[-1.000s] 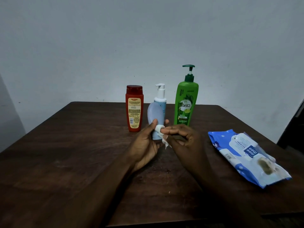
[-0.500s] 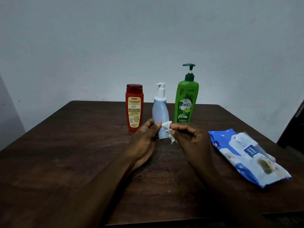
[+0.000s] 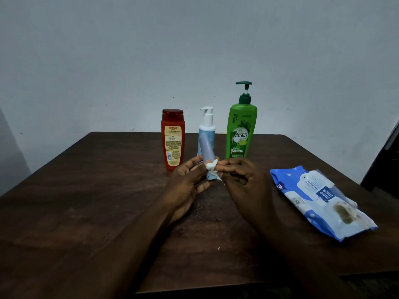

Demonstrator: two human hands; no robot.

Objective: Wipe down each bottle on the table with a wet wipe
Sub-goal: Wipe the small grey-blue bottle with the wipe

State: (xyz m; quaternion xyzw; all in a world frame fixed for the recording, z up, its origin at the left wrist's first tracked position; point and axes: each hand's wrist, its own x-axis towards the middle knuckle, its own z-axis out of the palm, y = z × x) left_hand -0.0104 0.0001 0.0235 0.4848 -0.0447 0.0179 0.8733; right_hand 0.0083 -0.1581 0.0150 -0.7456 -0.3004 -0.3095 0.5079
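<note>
Left hand [image 3: 185, 186] curled round the lower part of a small blue-grey tube [image 3: 206, 152], thumb on the near side and fingers wrapped behind, gripping it clear of the counter [image 3: 86, 212] at a slight tilt. Right hand [image 3: 246, 182] close beside it, fingers bent, fingertips pinching a crumpled white wet wipe [image 3: 211, 168] and pressing it against the tube's side, right where the two hands meet. Hard to tell how much of the tube lies behind the wipe and the fingers. Just beyond the hands, upright in a row on the counter: a red bottle [image 3: 172, 139] with a yellow label, beyond and to the left of the left hand; a white pump bottle [image 3: 207, 124] with a pale blue body, directly behind the held tube and partly hidden by it; a tall green pump bottle [image 3: 240, 130], beyond the right hand. To the right of the right hand, well apart from it, lying flat: a blue and white pack of wipes [image 3: 319, 199], flap lifted, brownish stain on its near end. Behind the bottles, a plain pale wall [image 3: 194, 50].
</note>
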